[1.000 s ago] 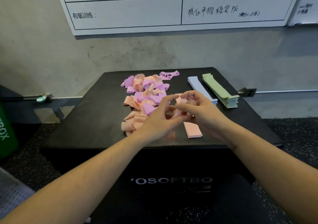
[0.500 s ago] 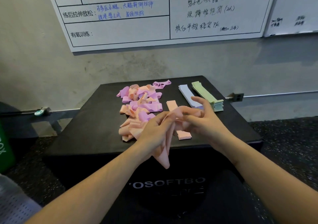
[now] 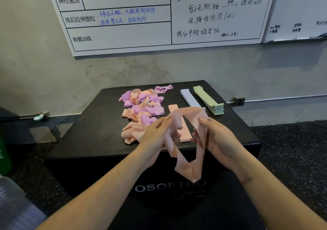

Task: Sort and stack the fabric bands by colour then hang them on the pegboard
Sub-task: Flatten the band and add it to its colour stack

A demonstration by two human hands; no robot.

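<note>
Front face of the black counter (image 3: 92, 141), lower centre, reads "OSOFTBO", apparently cut off; whiteboard (image 3: 123, 35), upper frame, carries handwritten Chinese text; left hand (image 3: 155, 132) and right hand (image 3: 217, 137) each grip one side of a peach band (image 3: 187, 166), held open as a loop over the counter's near edge; unsorted pink and peach bands (image 3: 141, 109) lie centre-left.

Bare black box top (image 3: 92, 123) open along the left edge and front-left corner. Centre-left blocked by the loose pink and purple band heap (image 3: 141, 109). Far right taken by 2 stacks, lavender (image 3: 190, 98) and green (image 3: 209, 99), just beside each other. Narrow bare strip between heap and peach stack (image 3: 184, 132).
</note>
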